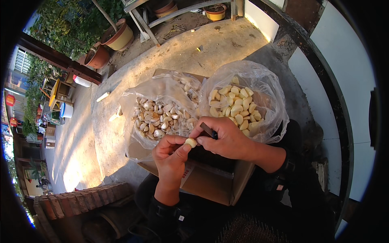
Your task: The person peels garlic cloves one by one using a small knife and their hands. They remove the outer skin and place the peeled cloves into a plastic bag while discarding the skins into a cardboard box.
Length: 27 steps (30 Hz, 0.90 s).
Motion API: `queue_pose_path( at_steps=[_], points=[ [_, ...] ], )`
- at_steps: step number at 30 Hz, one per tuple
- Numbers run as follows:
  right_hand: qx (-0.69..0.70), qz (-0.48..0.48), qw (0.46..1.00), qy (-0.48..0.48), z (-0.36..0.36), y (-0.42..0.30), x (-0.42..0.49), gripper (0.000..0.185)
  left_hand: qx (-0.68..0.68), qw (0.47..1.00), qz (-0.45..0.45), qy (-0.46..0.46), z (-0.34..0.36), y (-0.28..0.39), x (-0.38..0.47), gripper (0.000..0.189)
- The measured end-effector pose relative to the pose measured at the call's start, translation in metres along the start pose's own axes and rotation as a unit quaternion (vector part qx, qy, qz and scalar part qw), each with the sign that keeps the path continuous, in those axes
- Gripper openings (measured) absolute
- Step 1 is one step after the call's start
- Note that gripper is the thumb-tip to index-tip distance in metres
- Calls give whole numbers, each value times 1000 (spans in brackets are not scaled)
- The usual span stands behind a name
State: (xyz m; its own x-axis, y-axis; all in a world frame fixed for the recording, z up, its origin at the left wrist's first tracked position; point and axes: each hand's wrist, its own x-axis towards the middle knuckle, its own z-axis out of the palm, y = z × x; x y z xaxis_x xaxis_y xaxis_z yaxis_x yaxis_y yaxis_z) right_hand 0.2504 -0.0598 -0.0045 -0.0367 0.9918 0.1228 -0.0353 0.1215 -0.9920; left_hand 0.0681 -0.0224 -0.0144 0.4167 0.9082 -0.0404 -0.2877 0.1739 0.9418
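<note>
Between the thumb and fingers of my left hand (170, 159) is a pale, peeled garlic clove (190, 142). My right hand (229, 138) grips a small knife (208, 129) with a dark handle, its thumb and fingertip close beside the clove. Behind my left hand, a clear plastic bag (130, 106) holds unpeeled garlic cloves (159, 117) and loose skins. A second clear plastic bag (270, 88), beyond my right hand, contains peeled garlic cloves (238, 104). Under my hands stands a cardboard box (209, 185), its inside dark.
A low brick edge (82, 197) runs at the lower left. White panels (319, 97) line the right side. Potted plants (118, 36) and a wooden bench frame (146, 25) stand farther off on the concrete floor (182, 51). A white bucket (66, 110) sits far left.
</note>
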Motion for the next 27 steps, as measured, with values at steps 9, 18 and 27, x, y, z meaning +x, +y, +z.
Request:
queue_pose_path(
  at_steps=[9,18,27],
  points=[
    [-38,-36,999,6,1,-1,-2,16,-42,999,9,14,-1,-1,0,14],
    [-71,-33,996,32,3,2,-2,15,83,992,92,-2,1,-3,-3,15],
    [-34,-47,998,38,3,2,0,15,21,999,39,-7,-1,-3,-1,12]
  ],
)
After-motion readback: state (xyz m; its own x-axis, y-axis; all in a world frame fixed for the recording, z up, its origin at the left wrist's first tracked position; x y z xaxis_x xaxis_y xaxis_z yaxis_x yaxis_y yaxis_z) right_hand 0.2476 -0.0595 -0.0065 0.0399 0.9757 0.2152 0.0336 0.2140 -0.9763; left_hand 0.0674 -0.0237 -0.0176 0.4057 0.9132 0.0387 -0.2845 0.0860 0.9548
